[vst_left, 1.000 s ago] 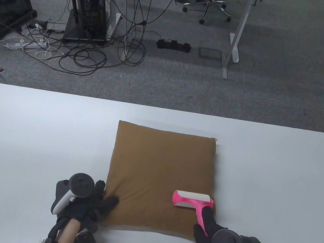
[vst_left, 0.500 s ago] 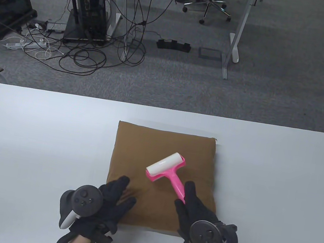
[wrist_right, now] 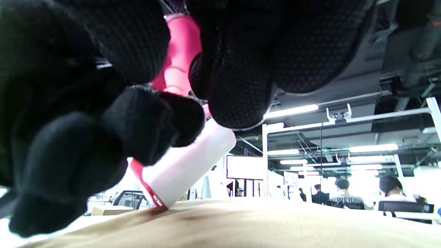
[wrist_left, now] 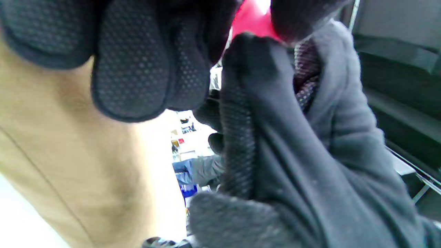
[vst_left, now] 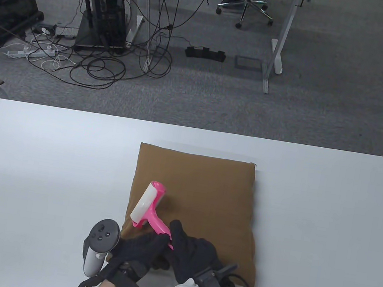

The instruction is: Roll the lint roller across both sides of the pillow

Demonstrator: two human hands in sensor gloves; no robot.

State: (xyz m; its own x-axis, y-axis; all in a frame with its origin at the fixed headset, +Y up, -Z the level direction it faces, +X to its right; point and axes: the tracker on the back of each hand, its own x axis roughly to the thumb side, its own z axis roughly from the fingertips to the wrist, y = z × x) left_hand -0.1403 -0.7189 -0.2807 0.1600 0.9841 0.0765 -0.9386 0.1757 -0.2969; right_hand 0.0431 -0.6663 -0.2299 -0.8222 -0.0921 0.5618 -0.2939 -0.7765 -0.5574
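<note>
The brown pillow (vst_left: 201, 195) lies flat on the white table (vst_left: 326, 225). The pink lint roller (vst_left: 145, 205) has its white roll over the pillow's near left part; in the right wrist view the roll (wrist_right: 186, 165) is tilted, with its lower end touching the pillow (wrist_right: 248, 224). My right hand (vst_left: 177, 236) grips the pink handle (wrist_right: 179, 51) from the right. My left hand (vst_left: 156, 244) reaches in from the left and its fingers (wrist_left: 137, 69) curl at the handle's near end (wrist_left: 251, 20), against the right glove (wrist_left: 310, 137).
The pillow's near edge is partly hidden by both hands. The table's near edge lies just below my wrists. Beyond the far edge are grey carpet, cables (vst_left: 95, 64), desk legs (vst_left: 281, 49) and an office chair (vst_left: 246, 4).
The right hand swung the roller from the pillow's right side to its near left, turning the roll. The left hand lifted off the pillow's corner and closed in on the handle.
</note>
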